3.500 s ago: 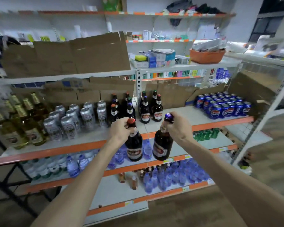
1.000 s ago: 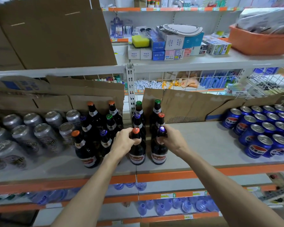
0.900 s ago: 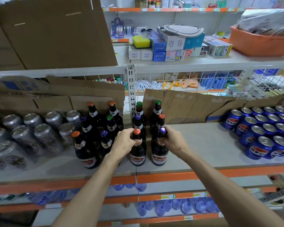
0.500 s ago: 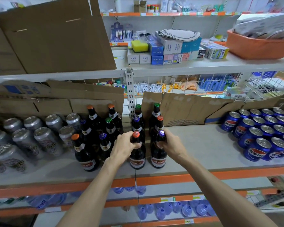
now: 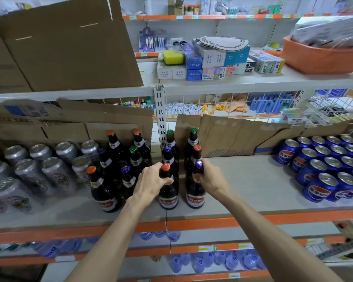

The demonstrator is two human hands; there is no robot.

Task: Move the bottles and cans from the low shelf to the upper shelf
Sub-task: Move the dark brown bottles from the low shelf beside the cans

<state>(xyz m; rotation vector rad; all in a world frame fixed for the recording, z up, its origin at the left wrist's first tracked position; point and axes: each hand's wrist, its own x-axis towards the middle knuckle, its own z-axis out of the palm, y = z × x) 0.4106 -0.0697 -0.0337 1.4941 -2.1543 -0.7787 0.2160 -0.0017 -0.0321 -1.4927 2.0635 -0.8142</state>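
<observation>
Shelving of pale grey board with an orange front lip holds everything here, with torn brown cardboard sheets propped along its back. Matte silver drink cans crowd the left end, glossy blue cola cans the right. Between them stands a cluster of dark brown glass bottles, smooth and long-necked. At its front, the orange-capped brown bottle and the purple-capped brown bottle stand side by side on the board, apparently seated. The left hand curls round the first one's neck, the right hand round the second's. The placing step looks nearly done. Next, both hands should let go straight upward, since the glass is slick and the close neighbours could tip easily.
</observation>
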